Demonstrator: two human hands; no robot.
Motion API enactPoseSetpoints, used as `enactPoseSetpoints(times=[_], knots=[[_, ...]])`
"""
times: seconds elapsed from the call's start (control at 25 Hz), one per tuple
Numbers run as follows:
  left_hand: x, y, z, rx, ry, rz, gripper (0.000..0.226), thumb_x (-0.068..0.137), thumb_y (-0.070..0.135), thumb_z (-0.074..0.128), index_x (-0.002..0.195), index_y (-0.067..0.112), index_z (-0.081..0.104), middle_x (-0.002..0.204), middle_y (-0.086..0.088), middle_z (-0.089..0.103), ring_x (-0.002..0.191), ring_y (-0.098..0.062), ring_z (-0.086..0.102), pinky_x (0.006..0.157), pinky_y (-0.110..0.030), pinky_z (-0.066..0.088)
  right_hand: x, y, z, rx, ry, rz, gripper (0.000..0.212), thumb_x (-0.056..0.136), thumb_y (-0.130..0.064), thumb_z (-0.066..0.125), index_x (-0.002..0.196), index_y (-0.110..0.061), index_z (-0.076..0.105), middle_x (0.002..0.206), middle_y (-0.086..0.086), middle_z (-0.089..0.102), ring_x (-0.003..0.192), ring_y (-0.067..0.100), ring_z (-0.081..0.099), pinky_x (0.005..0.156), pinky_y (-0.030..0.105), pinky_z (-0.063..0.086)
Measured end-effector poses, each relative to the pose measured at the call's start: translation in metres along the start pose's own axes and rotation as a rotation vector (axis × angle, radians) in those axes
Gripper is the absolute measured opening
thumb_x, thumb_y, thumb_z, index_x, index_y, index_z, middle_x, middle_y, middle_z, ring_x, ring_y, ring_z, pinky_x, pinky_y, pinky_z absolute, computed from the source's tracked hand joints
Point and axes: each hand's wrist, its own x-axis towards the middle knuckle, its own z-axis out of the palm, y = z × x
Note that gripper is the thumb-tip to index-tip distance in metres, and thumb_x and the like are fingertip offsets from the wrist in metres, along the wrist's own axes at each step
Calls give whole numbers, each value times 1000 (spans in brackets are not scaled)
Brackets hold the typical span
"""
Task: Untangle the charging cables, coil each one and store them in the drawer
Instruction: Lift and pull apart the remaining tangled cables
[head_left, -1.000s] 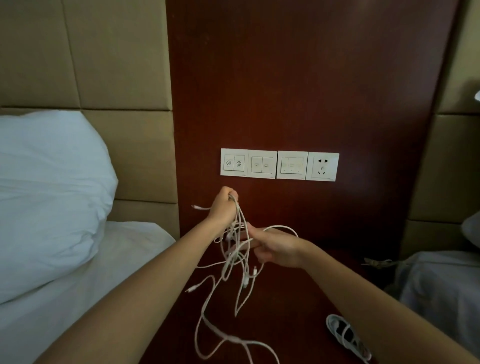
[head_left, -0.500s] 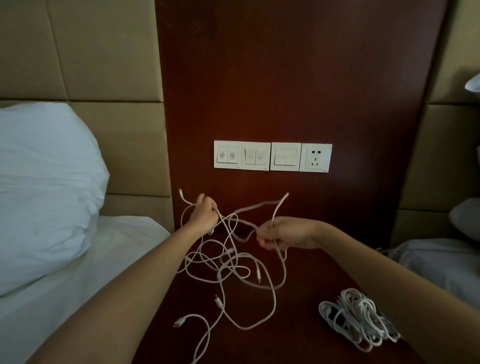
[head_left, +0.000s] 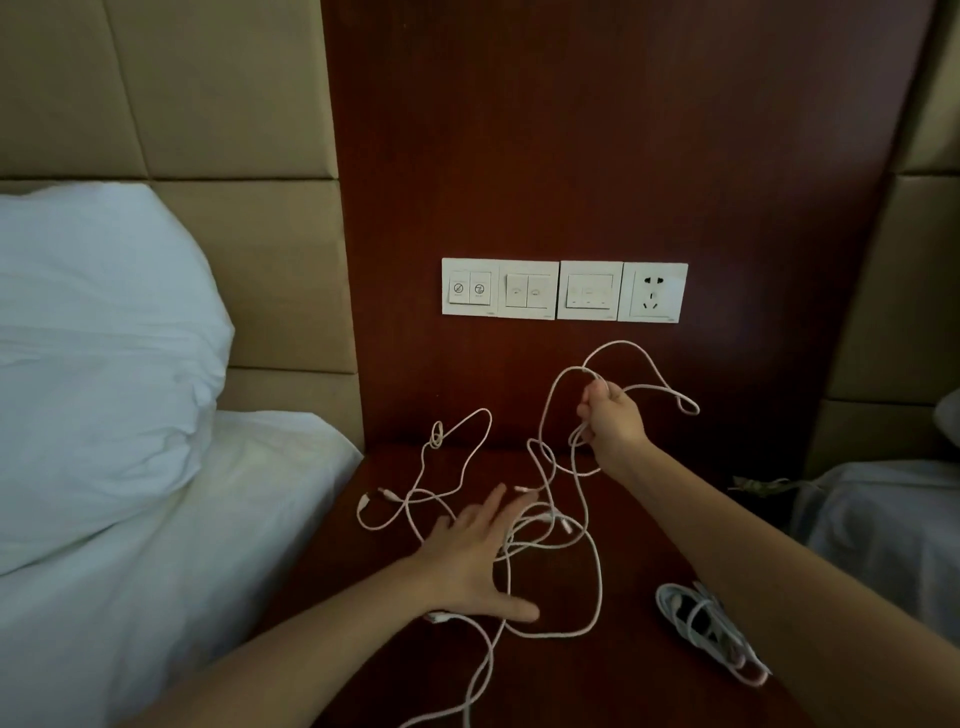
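Right hand (head_left: 613, 421) fingers pinch a loop of the cables (head_left: 550, 525), lifted up; left hand (head_left: 467, 561) is spread flat on the tangle on the counter (head_left: 623, 530). Coiled cable (head_left: 701, 623) sits near.

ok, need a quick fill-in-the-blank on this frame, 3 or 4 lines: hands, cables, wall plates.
1. The right hand is closed on a loop of white cable and holds it ____ the nightstand top.
2. The left hand is ____, fingers spread over the tangled cables.
3. The coiled cable bundle lies by the ____ forearm.
4. In the row of wall plates, the power socket is the one farthest ____.

Missing words: above; open; right; right
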Motion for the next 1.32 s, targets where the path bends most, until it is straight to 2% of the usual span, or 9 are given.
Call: enactPoseSetpoints(times=[0.16, 0.28, 0.48, 0.6, 0.68, 0.8, 0.92, 1.12, 1.32], knots=[[6, -3, 7, -10, 211, 35, 76, 90, 36, 55, 148, 27, 7, 129, -4, 50, 114, -20, 50, 96, -33, 40, 2, 4, -3, 3, -6, 23, 36, 102, -20, 33, 67, -15, 41, 62, 1, 39, 51, 10, 29, 46, 21, 25], [27, -18, 0, 136, 264, 56, 53, 94, 10, 41, 143, 15, 23, 127, -8, 52, 106, -23, 56, 85, -36, 48, 7, 6, -11, -34, -45, 29, 36, 102, -19, 31, 68, -15, 41, 62, 1, 36, 50, 9, 28, 45, 21, 24], [85, -37, -40, 321, 403, -130, 54, 89, -2, 40, 138, 15, 27, 129, -12, 48, 114, -31, 53, 83, -41, 47, 19, 3, -23, -99, -70, 2, 35, 102, -18, 31, 69, -15, 42, 62, 1, 38, 50, 9, 29, 44, 20, 25], [106, -39, -63, 510, 455, -225, 60, 93, 3, 41, 146, 19, 18, 133, -13, 45, 123, -31, 45, 94, -39, 41, 18, 1, -36, -306, -152, 51, 33, 102, -19, 30, 72, -14, 45, 63, 2, 47, 43, 8, 38, 41, 18, 28], [110, -42, -59, 518, 282, -242, 64, 95, 17, 46, 149, 25, 13, 139, -11, 42, 131, -31, 36, 104, -41, 31, 9, 0, -44, -400, -282, 159, 29, 102, -18, 29, 80, -12, 46, 68, 6, 57, 44, 10, 54, 43, 19, 35], [109, -40, -42, 295, -132, -327, 82, 89, 48, 54, 150, 27, 3, 153, -12, 24, 142, -33, 13, 114, -49, 11, -1, 1, -48, -210, -308, 224, 26, 104, -19, 27, 86, -10, 43, 73, 11, 60, 50, 14, 64, 46, 22, 48], [103, -19, -55, 169, -270, -373, 88, 84, 53, 59, 150, 17, 12, 154, -11, 22, 141, -32, 21, 112, -44, 26, 3, -8, -41, 30, -222, 74, 28, 104, -17, 26, 80, -12, 40, 71, 12, 56, 43, 13, 62, 44, 21, 48], [88, 12, -81, 283, -45, -367, 66, 92, 51, 47, 142, 11, 32, 148, -10, 35, 137, -30, 25, 108, -41, 25, 12, -52, -36, 395, -208, -124, 30, 104, -16, 26, 79, -12, 40, 59, 4, 62, 46, 14, 64, 50, 22, 53], [72, 54, -95, -18, 313, -204, 104, 74, 57, 68, 147, 17, 6, 147, -10, 16, 137, -29, 15, 108, -40, 21, 9, -65, -29, 426, -263, -161, 32, 105, -16, 24, 77, -12, 39, 57, 2, 64, 50, 15, 66, 54, 23, 53]])
